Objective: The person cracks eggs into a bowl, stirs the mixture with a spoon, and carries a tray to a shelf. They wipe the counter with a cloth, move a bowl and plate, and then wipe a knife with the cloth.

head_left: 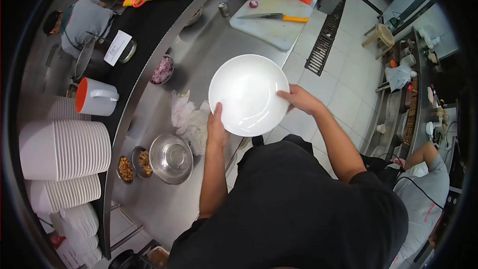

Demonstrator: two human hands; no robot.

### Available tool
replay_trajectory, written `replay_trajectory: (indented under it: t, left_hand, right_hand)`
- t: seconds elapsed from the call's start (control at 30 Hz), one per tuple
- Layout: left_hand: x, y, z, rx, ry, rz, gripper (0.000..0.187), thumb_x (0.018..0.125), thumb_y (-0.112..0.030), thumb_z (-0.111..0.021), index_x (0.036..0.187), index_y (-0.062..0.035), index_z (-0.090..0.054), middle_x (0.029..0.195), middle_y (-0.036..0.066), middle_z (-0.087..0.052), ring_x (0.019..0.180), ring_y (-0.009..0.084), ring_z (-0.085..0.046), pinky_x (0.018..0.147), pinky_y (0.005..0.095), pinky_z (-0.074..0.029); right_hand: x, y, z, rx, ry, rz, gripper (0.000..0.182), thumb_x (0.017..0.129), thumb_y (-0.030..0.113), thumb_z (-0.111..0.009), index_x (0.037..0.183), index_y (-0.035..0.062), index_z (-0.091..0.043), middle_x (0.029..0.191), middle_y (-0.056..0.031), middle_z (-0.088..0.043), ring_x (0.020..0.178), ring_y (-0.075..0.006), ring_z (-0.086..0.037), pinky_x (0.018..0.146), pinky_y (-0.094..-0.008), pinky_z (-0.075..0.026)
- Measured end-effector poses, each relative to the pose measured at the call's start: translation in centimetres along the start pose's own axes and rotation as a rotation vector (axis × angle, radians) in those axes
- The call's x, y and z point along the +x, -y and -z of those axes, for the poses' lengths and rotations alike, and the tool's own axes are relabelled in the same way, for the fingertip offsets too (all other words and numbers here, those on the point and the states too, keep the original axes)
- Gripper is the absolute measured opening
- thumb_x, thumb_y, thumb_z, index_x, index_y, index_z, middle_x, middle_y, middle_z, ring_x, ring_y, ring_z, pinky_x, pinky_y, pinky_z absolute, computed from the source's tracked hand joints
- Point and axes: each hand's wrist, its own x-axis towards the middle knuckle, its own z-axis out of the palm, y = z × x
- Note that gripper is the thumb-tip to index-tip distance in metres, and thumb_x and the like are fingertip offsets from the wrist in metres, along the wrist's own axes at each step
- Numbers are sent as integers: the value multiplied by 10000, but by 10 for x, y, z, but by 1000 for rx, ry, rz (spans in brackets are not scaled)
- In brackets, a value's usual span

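While both hands grip it by opposite rims, the white plate (248,93) is held in the air, tilted toward the camera, above the edge of the steel tabletop (209,50). Left hand (216,128): fingers closed on the lower-left rim, thumb on the plate's face. Right hand (300,98): fingers closed on the right rim, thumb on the face. Plate face looks bare and glossy. Just beside the left hand, on the tabletop, lies a heap of crumpled white paper (189,117); near it sit a steel bowl (171,158) and two small dishes of brown pieces (133,164). Farther along the tabletop: a white cutting board (271,27) carrying a knife with a yellow handle (274,17). Stacks of white plates (64,149) stand at the left.
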Motion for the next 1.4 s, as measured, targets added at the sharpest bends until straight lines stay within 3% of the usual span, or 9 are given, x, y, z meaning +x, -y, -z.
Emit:
replay_trajectory:
  t: [0.13,0.33,0.53,0.73,0.93,1.03,1.13,1.33,1.4]
  left_hand:
    - [15,-2,-16,79,-58,-65,571,1102,-382,-503,1433,83,-484,1392,176,-615,1276,252,-607,1081,374,-480]
    - [34,7,-65,20,-144,-85,581,1115,-404,-467,1425,87,-488,1386,179,-609,1249,263,-616,1077,382,-479]
    - [67,34,-122,171,-238,-153,606,1119,-401,-455,1468,93,-432,1445,187,-562,1290,262,-582,1090,381,-458]
    - [99,41,-203,253,-344,-215,614,1117,-393,-464,1498,85,-400,1482,200,-526,1344,273,-534,1136,386,-412]
    - [119,50,-239,126,-423,-264,622,1114,-389,-471,1510,81,-378,1485,203,-523,1355,282,-530,1140,412,-419]
    - [124,53,-238,-30,-459,-165,633,1105,-413,-482,1521,53,-379,1501,200,-518,1373,302,-520,1145,445,-421]
    - [132,61,-214,-196,-569,-125,622,1107,-450,-437,1534,0,-391,1517,171,-520,1394,328,-505,1162,469,-414]
    - [150,44,-141,-362,-664,-175,573,1126,-449,-320,1560,-81,-382,1554,128,-493,1408,339,-501,1147,518,-452]
    - [173,38,-105,-416,-683,-213,557,1132,-449,-291,1554,-99,-388,1542,127,-501,1387,327,-529,1097,532,-508]
  right_hand:
    - [49,-6,-7,-434,-453,365,688,921,388,-750,1407,-38,-512,1274,-227,-672,1085,-335,-700,937,-444,-560]
    - [79,41,0,-556,-595,240,868,774,544,-845,1327,-43,-524,1262,-233,-651,1122,-378,-680,929,-458,-554]
    - [125,51,64,-594,-515,199,866,758,608,-829,1258,-35,-536,1200,-234,-657,1089,-378,-686,907,-470,-557]
    - [170,56,135,-546,-424,273,687,872,566,-741,1180,-20,-557,1109,-253,-691,1012,-404,-703,863,-471,-562]
    - [221,34,178,-575,-292,384,396,1020,361,-564,1124,-21,-590,914,-233,-721,916,-417,-713,843,-494,-557]
    - [244,12,190,-298,-346,585,309,1029,279,-524,1101,-4,-624,879,-217,-727,862,-425,-709,804,-486,-560]
    - [247,8,207,25,-382,301,262,1017,250,-531,1059,26,-659,870,-217,-721,827,-417,-703,755,-462,-559]
    - [230,-32,262,-236,-449,296,292,1019,291,-578,960,22,-675,763,-221,-667,707,-394,-666,658,-450,-519]
    - [213,-40,274,-395,-442,273,312,1037,290,-591,904,15,-654,692,-129,-646,595,-227,-618,564,-368,-494]
